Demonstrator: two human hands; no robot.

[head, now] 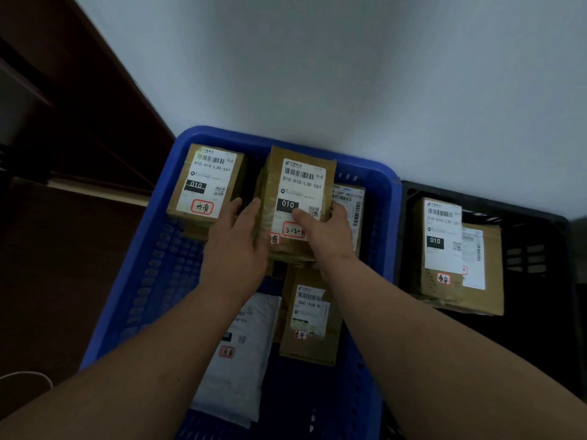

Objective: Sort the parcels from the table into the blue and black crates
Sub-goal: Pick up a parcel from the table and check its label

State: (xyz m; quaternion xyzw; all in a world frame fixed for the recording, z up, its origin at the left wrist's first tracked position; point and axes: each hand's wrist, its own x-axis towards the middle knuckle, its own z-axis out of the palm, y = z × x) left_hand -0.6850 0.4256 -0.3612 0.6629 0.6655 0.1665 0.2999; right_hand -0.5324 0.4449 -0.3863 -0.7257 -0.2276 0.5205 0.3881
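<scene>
Both hands hold a brown parcel (298, 198) over the blue crate (152, 268): the left hand (236, 246) lies flat along its left edge, and the right hand (327, 233) grips its right side, thumb on the label. The black crate (540, 249) stands just to the right.

Open blue crate (133, 300) floor along the left side, between the left wall and the white mailer (235, 369), with more free floor at the near right corner. Blocked at the far end by three brown parcels: far-left box (206, 179), middle parcel (301, 185) flanked by both hands (235, 249), far-right parcel (352, 201) beside it. In the black crate (540, 249), room right of and nearer than two stacked parcels (444, 236); white wall (349, 74) close behind both crates.
</scene>
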